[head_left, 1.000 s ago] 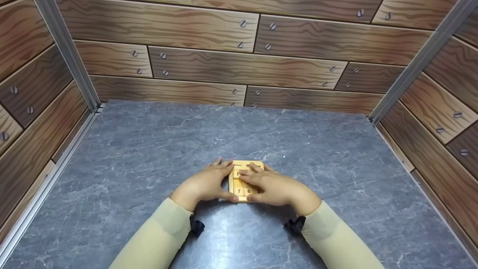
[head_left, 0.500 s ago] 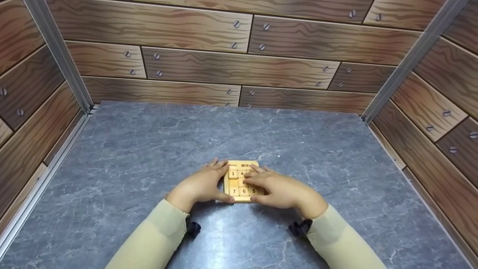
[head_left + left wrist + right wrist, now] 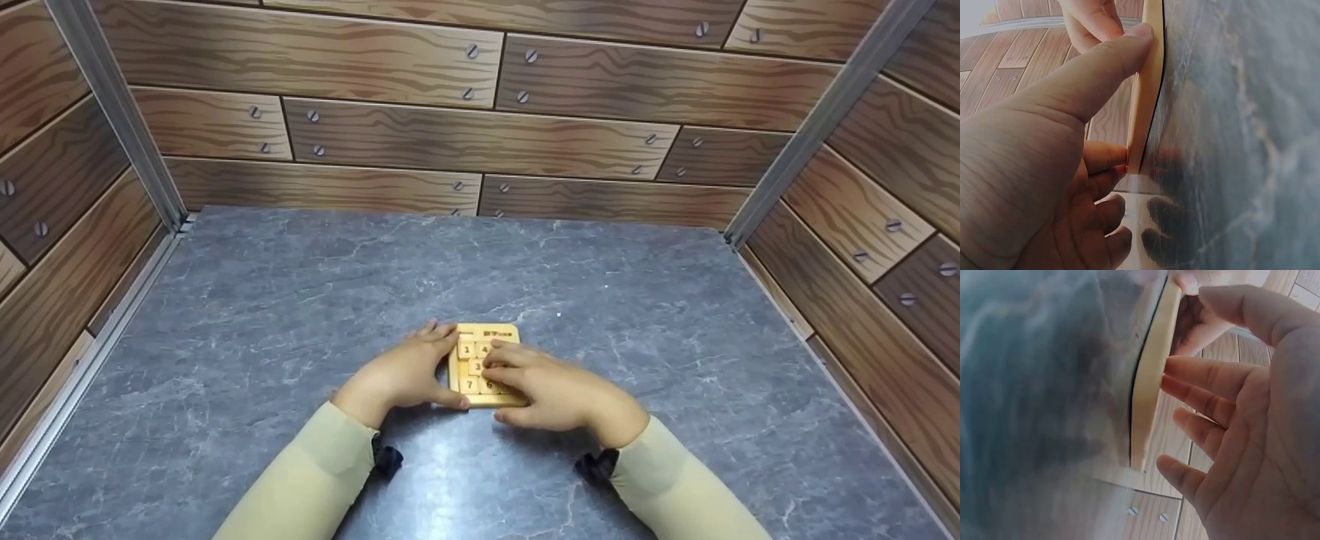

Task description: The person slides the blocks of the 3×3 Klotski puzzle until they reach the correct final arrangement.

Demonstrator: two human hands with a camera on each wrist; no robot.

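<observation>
A yellow number slide puzzle lies flat on the table in the head view, showing tiles 1, 4, 3, 7 and 6. My left hand grips its left side, thumb at the near edge and index finger at the far corner. In the left wrist view that thumb presses the puzzle's edge. Fingertips of my right hand touch the tiles around the 3, covering the right part. The right wrist view has these fingers fairly straight against the puzzle, thumb apart from it.
The grey marbled tabletop surrounds the puzzle. Wood-patterned walls stand at the back and both sides, with metal rails at the corners. Dark wrist straps sit below the sleeves.
Tile 3 has slid to the left within its row, with my right fingertips on it. My right thumb has come off the puzzle's near edge. The left hand keeps its hold.
</observation>
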